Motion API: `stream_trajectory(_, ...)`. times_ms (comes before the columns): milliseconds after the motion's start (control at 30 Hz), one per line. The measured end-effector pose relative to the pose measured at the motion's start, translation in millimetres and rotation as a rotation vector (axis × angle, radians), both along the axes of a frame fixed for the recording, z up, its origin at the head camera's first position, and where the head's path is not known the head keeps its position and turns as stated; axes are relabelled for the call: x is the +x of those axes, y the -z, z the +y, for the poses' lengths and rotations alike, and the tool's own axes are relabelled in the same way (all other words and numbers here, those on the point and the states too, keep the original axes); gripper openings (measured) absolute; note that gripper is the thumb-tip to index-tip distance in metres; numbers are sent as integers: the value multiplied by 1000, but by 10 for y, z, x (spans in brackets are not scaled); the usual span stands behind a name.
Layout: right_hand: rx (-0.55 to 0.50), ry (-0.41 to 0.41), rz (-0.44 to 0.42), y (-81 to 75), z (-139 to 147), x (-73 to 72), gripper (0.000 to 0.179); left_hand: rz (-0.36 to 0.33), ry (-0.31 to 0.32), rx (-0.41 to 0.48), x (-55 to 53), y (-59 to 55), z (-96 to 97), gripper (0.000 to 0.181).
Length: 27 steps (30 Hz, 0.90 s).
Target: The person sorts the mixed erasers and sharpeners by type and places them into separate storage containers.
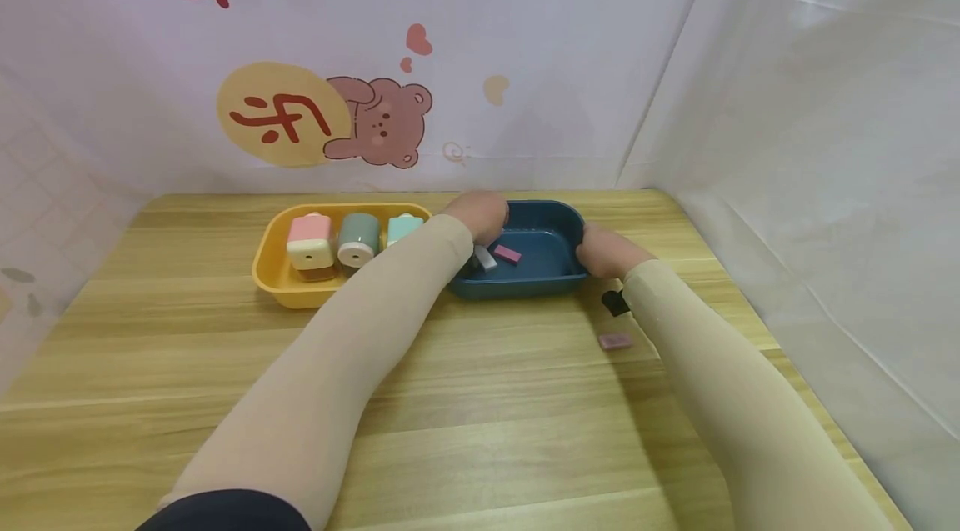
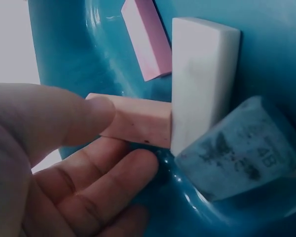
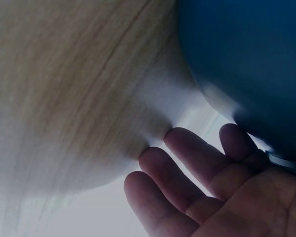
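Observation:
In the left wrist view, the thumb and a finger of my left hand [image 1: 480, 214] pinch a salmon-orange eraser [image 2: 143, 118] inside the blue tray [image 1: 536, 264]. Beside it lie a white eraser [image 2: 202, 74], a pink eraser [image 2: 149, 42] and a smudged, dark bluish eraser [image 2: 239, 153] marked 4B. At the tray's right end, my right hand [image 1: 606, 251] holds the rim. From the right wrist view, its index finger lies against the outer wall, while the other fingers [image 3: 195, 158] extend loosely beside it; the thumb is hidden.
A yellow tray [image 1: 296, 298] stands left of the blue one with a pink-and-cream sharpener [image 1: 311, 239], a grey-green sharpener [image 1: 358, 237] and a mint sharpener [image 1: 405, 227]. Near the right forearm lie a small black object [image 1: 615, 303] and a pinkish eraser [image 1: 616, 341] on the wooden table [image 1: 510, 414].

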State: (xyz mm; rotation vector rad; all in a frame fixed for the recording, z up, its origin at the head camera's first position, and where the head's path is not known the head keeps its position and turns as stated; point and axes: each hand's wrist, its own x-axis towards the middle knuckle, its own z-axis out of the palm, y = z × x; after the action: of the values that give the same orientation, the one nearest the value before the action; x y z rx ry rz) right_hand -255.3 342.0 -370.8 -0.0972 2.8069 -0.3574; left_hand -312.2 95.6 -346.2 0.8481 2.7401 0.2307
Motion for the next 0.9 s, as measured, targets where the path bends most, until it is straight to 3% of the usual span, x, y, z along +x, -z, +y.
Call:
stream_trajectory(433,16,-35,6,27,26,-46,45,-9,15,-40,-29,17,21,31)
stream_trajectory(900,10,-17,-4,24,9,-51,45,-10,60,-67,-74,22,7,34)
